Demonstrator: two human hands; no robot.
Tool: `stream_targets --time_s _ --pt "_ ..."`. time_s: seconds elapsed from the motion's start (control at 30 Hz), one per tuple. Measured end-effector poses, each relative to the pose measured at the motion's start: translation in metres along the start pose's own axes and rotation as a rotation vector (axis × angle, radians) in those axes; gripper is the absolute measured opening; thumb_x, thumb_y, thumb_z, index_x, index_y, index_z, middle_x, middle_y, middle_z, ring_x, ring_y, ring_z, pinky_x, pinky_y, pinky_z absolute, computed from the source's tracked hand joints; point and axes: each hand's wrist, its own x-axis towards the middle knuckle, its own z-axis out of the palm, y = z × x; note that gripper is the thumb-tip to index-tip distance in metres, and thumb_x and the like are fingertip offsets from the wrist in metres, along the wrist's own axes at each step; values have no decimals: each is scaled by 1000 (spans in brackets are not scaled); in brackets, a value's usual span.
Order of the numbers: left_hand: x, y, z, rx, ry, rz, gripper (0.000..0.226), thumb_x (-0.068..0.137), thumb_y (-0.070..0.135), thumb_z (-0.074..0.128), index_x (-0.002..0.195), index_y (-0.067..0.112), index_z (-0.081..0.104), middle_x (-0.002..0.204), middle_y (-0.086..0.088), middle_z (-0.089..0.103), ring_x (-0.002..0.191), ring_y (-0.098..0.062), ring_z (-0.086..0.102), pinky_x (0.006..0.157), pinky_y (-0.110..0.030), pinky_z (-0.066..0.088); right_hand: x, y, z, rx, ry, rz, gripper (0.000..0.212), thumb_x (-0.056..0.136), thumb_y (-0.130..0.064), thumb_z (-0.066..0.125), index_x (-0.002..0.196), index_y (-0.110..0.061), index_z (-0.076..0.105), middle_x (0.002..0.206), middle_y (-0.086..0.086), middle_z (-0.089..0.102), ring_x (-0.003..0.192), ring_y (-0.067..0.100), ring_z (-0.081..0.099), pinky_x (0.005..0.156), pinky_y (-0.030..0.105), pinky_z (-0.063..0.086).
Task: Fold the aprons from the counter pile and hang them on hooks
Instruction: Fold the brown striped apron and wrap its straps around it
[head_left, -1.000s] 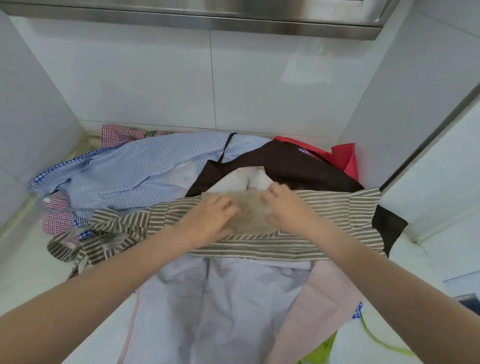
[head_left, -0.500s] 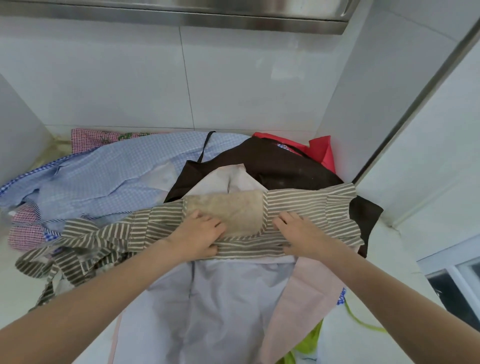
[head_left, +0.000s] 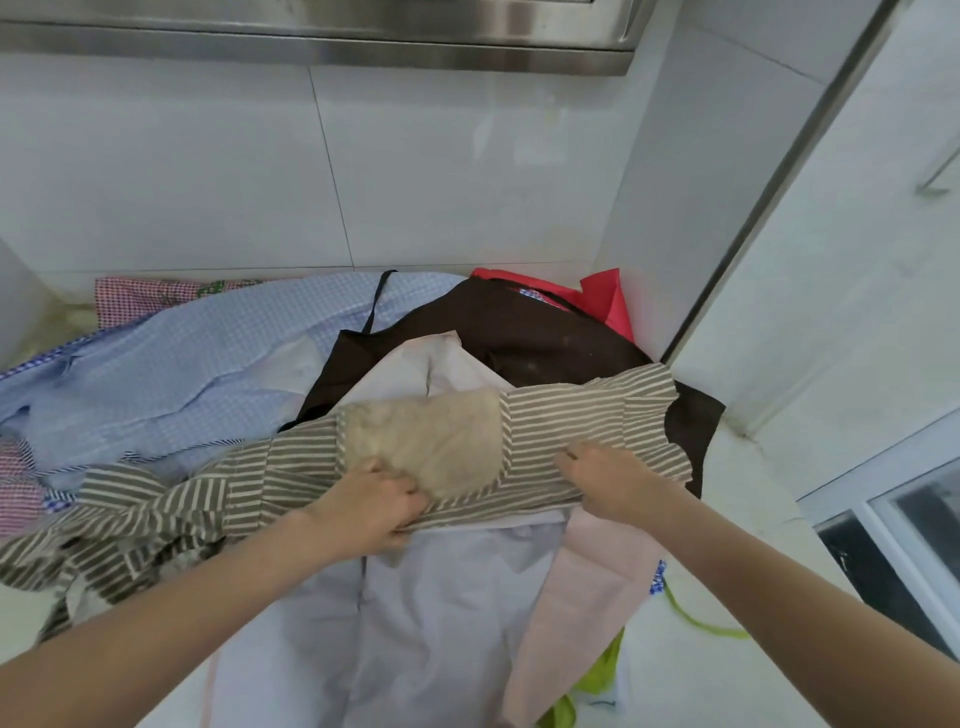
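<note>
White tiled walls close in the corner where your worktop (head_left: 691, 670) carries the apron pile. Your left hand (head_left: 371, 512) pinches the near hem of the striped apron (head_left: 587, 415), fingers curled on top just below its beige patch (head_left: 431, 441), thumb tucked under the cloth. Your right hand (head_left: 608, 478) has curled fingers bunching the same striped cloth, to the right of the patch. That apron lies across the top of the pile, its left end crumpled toward the worktop edge. Under it, toward you, a pale lilac apron (head_left: 415, 623) spreads, with a pink apron (head_left: 582, 587) beside it. Behind sit a brown apron (head_left: 519, 332), a blue checked apron (head_left: 208, 358) and a red apron (head_left: 602, 299) against the wall. No writing or label can be read on any cloth.
</note>
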Motion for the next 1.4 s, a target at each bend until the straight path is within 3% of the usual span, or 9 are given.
stream_targets --time_s 0.17,0.27,0.37,0.4,0.67,1.0,1.17,1.3,1.4 --pt "9 6 -14 -301 -156 -83 11 84 33 60 82 23 55 89 4 60 87 -17 56 79 -25 36 -5 1 -5 43 -152 -38 7 89 -12 49 92 -18 53 99 1 55 106 24 50 90 37 39" --pt "21 6 -29 -459 0 -220 29 88 41 59 109 22 54 113 6 50 107 -15 49 85 -25 40 0 5 -10 265 -164 -47 34 88 -20 55 62 -24 33 83 4 56 93 27 55 78 32 40" --pt "45 14 -43 -298 15 -277 77 86 46 59 147 24 18 151 -1 12 140 -23 13 110 -36 25 11 12 -21 407 255 -45 10 83 -11 58 93 -12 58 106 11 55 99 27 53 82 33 41" --pt "54 18 -46 -281 -36 -287 89 84 46 62 150 25 5 155 -2 -1 143 -27 1 113 -43 18 16 12 -23 332 296 -50 34 82 -13 61 116 -10 54 123 11 47 114 26 46 91 34 41" --pt "88 39 -16 -186 -368 -388 122 78 40 72 144 22 -29 147 -10 -40 130 -54 -29 108 -67 3 29 21 2 322 -209 257 121 75 -41 76 148 -25 -20 154 2 -29 142 37 -20 108 67 12" --pt "83 26 -4 -336 -373 -321 121 78 38 73 141 34 -30 145 -2 -44 130 -47 -36 110 -60 -6 25 45 -13 81 -398 493 109 77 -45 73 149 -2 4 157 20 0 140 40 20 110 48 29" --pt "55 7 -13 -391 -174 -306 97 85 52 57 148 31 -13 153 -5 -29 141 -30 -23 116 -46 -4 65 -23 -87 150 0 142 52 92 -24 55 137 -7 36 137 12 36 125 32 43 93 40 40" --pt "2 -30 -10 -343 190 -459 73 83 52 30 139 8 43 143 -14 42 129 -33 44 106 -52 29 100 -95 -106 275 55 -240 42 95 -20 45 135 -8 39 128 10 42 121 29 45 93 38 36" --pt "-60 -64 2 -414 264 -673 75 75 53 21 129 11 53 133 -9 53 118 -29 54 101 -43 36 116 -146 -115 350 82 -386 44 94 -22 49 134 -7 41 129 9 41 120 29 43 98 38 36"
